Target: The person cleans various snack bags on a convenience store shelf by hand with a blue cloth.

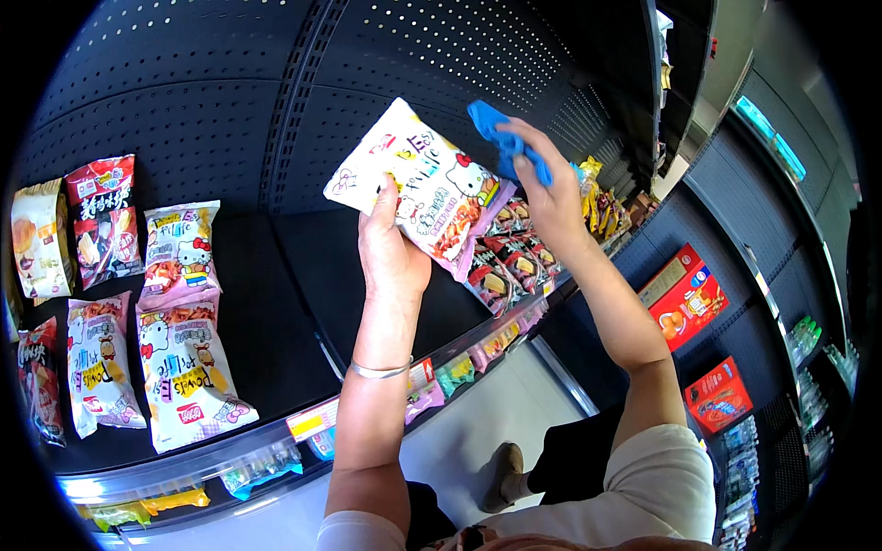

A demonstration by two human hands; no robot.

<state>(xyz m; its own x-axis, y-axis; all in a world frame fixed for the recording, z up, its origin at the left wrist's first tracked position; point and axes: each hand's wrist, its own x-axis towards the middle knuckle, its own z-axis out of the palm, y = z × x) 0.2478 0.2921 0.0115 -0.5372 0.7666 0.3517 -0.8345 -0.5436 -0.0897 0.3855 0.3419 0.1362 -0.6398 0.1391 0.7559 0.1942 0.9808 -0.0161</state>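
Note:
My left hand [389, 251] grips a white and pink snack bag [420, 182] with cartoon cat prints, its thumb across the front. The bag is tilted and held above the black shelf [372, 275]. Just right of the bag's upper edge, my right hand [541, 179] holds a crumpled blue cloth [513, 141]. On the shelf to the left, a matching bag [180, 251] leans upright, and two more, one of them a white bag [193, 379], lie in front with their print upside down.
Red and black snack bags [103, 217] and a cream-coloured bag [41, 237] stand at the far left. Several dark red snack packs [506, 265] line the shelf's right part. A price-tag rail [313, 420] edges the shelf. Red boxes [689, 296] sit on shelving at the right.

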